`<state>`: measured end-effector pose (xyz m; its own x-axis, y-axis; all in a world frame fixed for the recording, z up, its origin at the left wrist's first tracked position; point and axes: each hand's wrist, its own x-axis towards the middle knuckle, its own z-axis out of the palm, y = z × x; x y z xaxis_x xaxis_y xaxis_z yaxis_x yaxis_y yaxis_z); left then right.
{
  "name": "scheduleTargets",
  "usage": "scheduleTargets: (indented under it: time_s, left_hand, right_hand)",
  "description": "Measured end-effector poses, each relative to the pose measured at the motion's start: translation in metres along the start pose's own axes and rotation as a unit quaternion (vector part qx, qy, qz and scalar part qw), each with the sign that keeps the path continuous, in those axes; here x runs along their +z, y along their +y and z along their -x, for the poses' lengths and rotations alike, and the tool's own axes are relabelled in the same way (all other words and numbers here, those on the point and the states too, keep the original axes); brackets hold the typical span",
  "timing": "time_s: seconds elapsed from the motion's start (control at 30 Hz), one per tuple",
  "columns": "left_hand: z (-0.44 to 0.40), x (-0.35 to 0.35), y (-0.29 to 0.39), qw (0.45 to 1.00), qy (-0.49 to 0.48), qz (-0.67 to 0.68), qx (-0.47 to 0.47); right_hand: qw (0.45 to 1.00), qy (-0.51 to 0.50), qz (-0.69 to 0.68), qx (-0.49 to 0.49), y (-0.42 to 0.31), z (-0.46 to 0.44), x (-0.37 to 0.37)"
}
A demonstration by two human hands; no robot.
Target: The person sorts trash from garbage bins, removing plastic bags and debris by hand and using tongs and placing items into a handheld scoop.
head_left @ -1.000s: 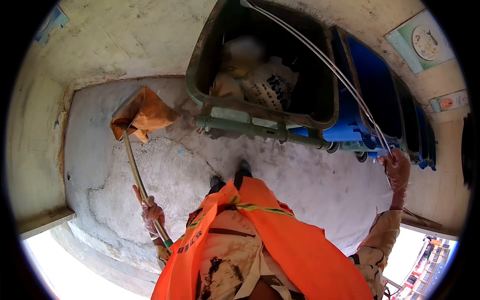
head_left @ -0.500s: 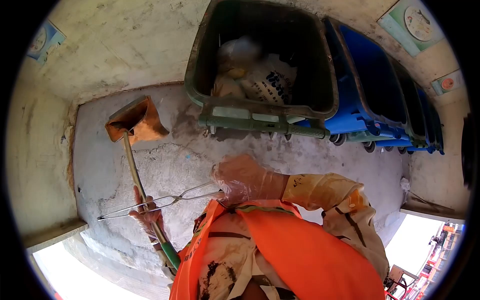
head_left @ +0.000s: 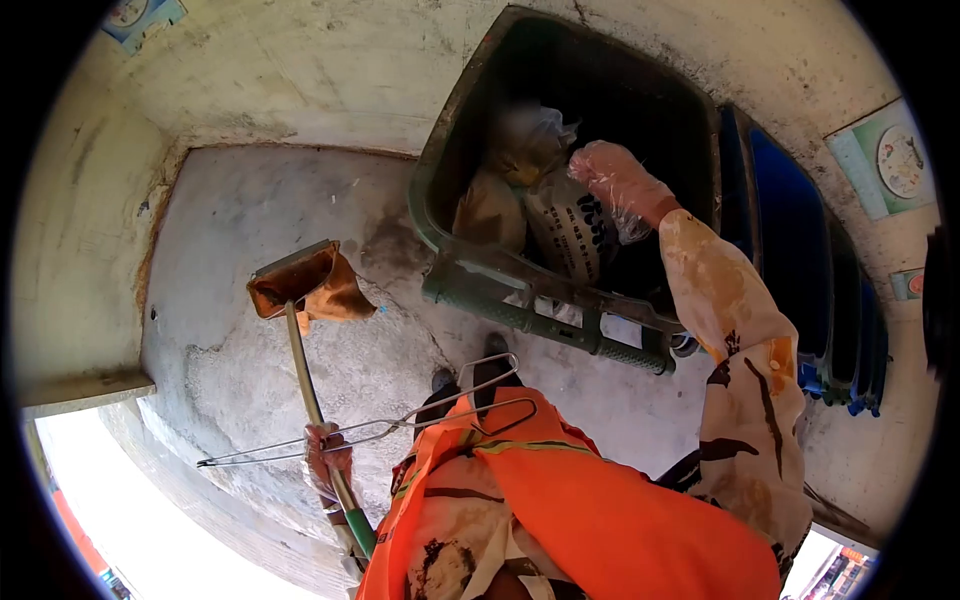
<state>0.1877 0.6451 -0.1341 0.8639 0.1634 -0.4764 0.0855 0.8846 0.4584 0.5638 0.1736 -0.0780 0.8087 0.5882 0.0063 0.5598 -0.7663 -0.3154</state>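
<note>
My left hand, in a clear plastic glove, is closed round the handle of a long-handled dustpan and on a pair of metal tongs. The dustpan's rusty brown pan is over the concrete floor. The tongs lie across the handle, tips to the left and looped grips in front of my vest. My right hand, also gloved in clear plastic, is inside the dark green wheeled bin. Its fingers curl at the upper edge of a white printed bag; the fingertips are partly hidden.
A tan bag and a cloudy clear plastic bag lie beside the printed one. Blue and dark bins line up to the right. A wall runs behind, and a low ledge is at the left.
My right hand has let go of the tongs' grips and reached into the bin. The tongs now stay with my left hand beside the dustpan handle. The view has turned and come nearer the bin.
</note>
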Motion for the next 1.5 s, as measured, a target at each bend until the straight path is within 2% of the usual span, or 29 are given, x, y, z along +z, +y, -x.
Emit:
scheduleTargets:
  time_s: [0.03, 0.07, 0.13, 0.17, 0.2, 0.27, 0.33, 0.37, 0.5, 0.6, 0.67, 0.7, 0.73, 0.83, 0.87, 0.9, 0.97, 1.03, 1.07, 1.1, 1.17, 1.5]
  left_hand:
    - [0.003, 0.001, -0.005, 1.0, 0.0, -0.008, 0.007]
    - [0.005, 0.0, -0.01, 1.0, -0.002, -0.016, 0.017]
    - [0.012, -0.003, -0.02, 1.0, -0.002, -0.016, 0.026]
    - [0.019, 0.009, -0.026, 0.993, 0.104, 0.043, 0.039]
    - [0.021, 0.007, -0.028, 0.996, 0.078, 0.032, 0.035]
    - [0.032, 0.017, -0.033, 0.987, 0.142, 0.063, 0.044]
    - [0.04, 0.019, -0.037, 0.985, 0.148, 0.06, 0.065]
    - [0.043, 0.022, -0.041, 0.973, 0.194, 0.092, 0.086]
    - [0.055, -0.002, -0.047, 0.973, 0.187, 0.095, 0.101]
    - [0.061, -0.006, -0.05, 0.972, 0.189, 0.09, 0.107]
    - [0.054, -0.004, -0.052, 0.981, 0.15, 0.077, 0.096]
    - [0.048, 0.009, -0.053, 0.959, 0.25, 0.087, 0.101]
    - [0.047, 0.008, -0.053, 0.959, 0.254, 0.088, 0.093]
    - [0.041, -0.006, -0.049, 0.968, 0.226, 0.07, 0.086]
    - [0.038, -0.011, -0.046, 0.968, 0.229, 0.07, 0.079]
    - [0.035, -0.016, -0.045, 0.974, 0.199, 0.08, 0.07]
    - [0.027, -0.023, -0.043, 0.988, 0.124, 0.078, 0.054]
    - [0.02, -0.023, -0.04, 0.987, 0.127, 0.077, 0.056]
    - [0.017, -0.023, -0.04, 0.987, 0.128, 0.076, 0.064]
    - [0.014, -0.024, -0.04, 0.988, 0.116, 0.085, 0.063]
    - [0.013, -0.031, -0.036, 0.988, 0.112, 0.09, 0.056]
    - [0.011, -0.016, -0.029, 0.991, 0.082, 0.096, 0.045]
  right_hand:
    - [0.979, -0.134, 0.143, 0.062, 0.025, -0.019, 0.005]
    - [0.979, -0.132, 0.142, 0.055, 0.039, -0.037, 0.016]
    - [0.992, -0.049, 0.113, 0.042, 0.068, -0.071, 0.045]
    - [0.992, -0.02, 0.119, 0.038, 0.102, -0.097, 0.086]
    - [0.992, -0.013, 0.119, 0.043, 0.12, -0.12, 0.115]
    - [0.99, -0.021, 0.128, 0.058, 0.136, -0.158, 0.162]
    - [0.989, -0.032, 0.128, 0.069, 0.146, -0.181, 0.19]
    - [0.988, -0.045, 0.128, 0.071, 0.149, -0.187, 0.204]
    - [0.986, -0.098, 0.127, 0.046, 0.146, -0.186, 0.232]
    - [0.981, -0.14, 0.131, -0.009, 0.141, -0.156, 0.22]
    - [0.975, -0.173, 0.131, -0.036, 0.132, -0.124, 0.188]
    - [0.971, -0.194, 0.133, -0.037, 0.128, -0.106, 0.166]
    - [0.966, -0.215, 0.14, -0.032, 0.126, -0.088, 0.14]
    - [0.938, -0.277, 0.203, 0.051, 0.127, -0.038, 0.056]
    - [0.959, -0.195, 0.195, 0.07, 0.201, -0.012, 0.086]
    - [0.901, -0.369, 0.173, 0.15, 0.153, -0.019, 0.034]
    - [0.885, -0.373, 0.205, 0.187, 0.111, 0.01, -0.012]
    - [0.843, -0.422, 0.238, 0.233, 0.106, 0.053, 0.008]
    - [0.951, -0.238, 0.182, 0.072, 0.147, 0.115, 0.045]
    - [0.932, -0.311, 0.166, 0.086, 0.151, 0.139, 0.067]
    - [0.907, -0.387, 0.146, 0.083, 0.143, 0.144, 0.097]
    - [0.89, -0.445, 0.091, -0.038, 0.12, 0.087, 0.186]
